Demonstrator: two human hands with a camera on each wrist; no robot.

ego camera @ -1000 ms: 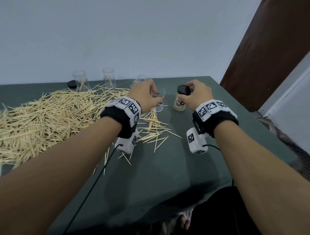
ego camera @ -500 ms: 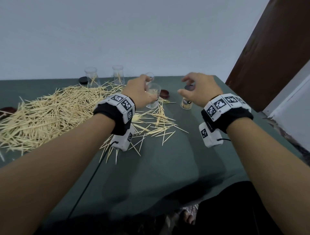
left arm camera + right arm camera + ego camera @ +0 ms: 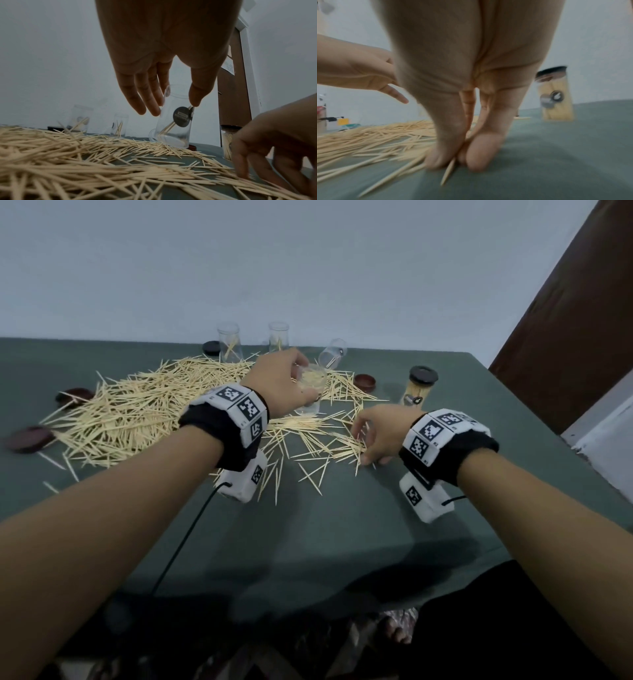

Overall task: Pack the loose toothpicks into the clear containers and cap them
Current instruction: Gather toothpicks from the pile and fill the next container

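Note:
My left hand [image 3: 301,386] grips an uncapped clear container [image 3: 312,402] that stands tilted on the green table [image 3: 342,535]. In the left wrist view, fingers and thumb clasp the container [image 3: 173,129], which holds a few toothpicks. My right hand [image 3: 365,444] is down at the near edge of the loose toothpicks [image 3: 137,412]. Its fingertips [image 3: 436,161] pinch a small bunch against the cloth. A full container with a black cap [image 3: 419,386] stands alone beyond my right hand.
Two upright clear containers [image 3: 228,342] [image 3: 278,337] and one lying on its side [image 3: 331,358] sit at the back. Loose caps lie about: brown [image 3: 364,381], black [image 3: 211,347], and two dark ones at far left [image 3: 73,396] [image 3: 27,438]. A door stands at right.
My right hand let go of the capped container, dropped toward me to the table and closed on toothpicks. My left hand kept its hold on the open container.

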